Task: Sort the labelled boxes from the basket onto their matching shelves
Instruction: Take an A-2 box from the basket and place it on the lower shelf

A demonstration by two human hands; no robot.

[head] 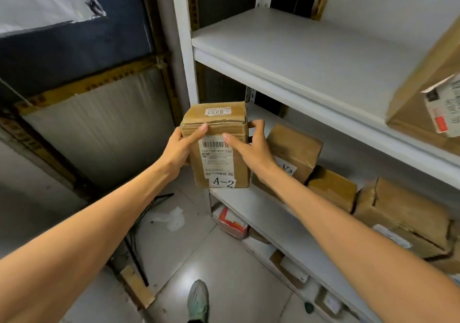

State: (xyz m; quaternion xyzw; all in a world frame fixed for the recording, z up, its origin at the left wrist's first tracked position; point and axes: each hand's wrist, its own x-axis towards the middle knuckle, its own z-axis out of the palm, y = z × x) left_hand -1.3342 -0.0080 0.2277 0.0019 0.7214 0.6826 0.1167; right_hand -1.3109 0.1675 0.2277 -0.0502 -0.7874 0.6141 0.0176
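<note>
The cardboard box (219,146) at the centre is seen in plain brown, with a white label (217,157) barcoded in black and a white tag (222,182) lettered A-2 in black. The shelving (286,56), from 12 to 4 o'clock, is painted white, and the stored boxes (332,188) on it are brown. A dark blue panel (74,49) framed in yellow is found at 10 o'clock, a red-and-white packet (232,222) at 5, and a grey-green shoe (198,300) at 6.

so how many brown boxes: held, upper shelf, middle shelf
held: 1, A-2 box, gripped by left hand and right hand
upper shelf: 1, cut-off box
middle shelf, plainly showing: 3, labelled box, small box, large box
total: 5
</note>
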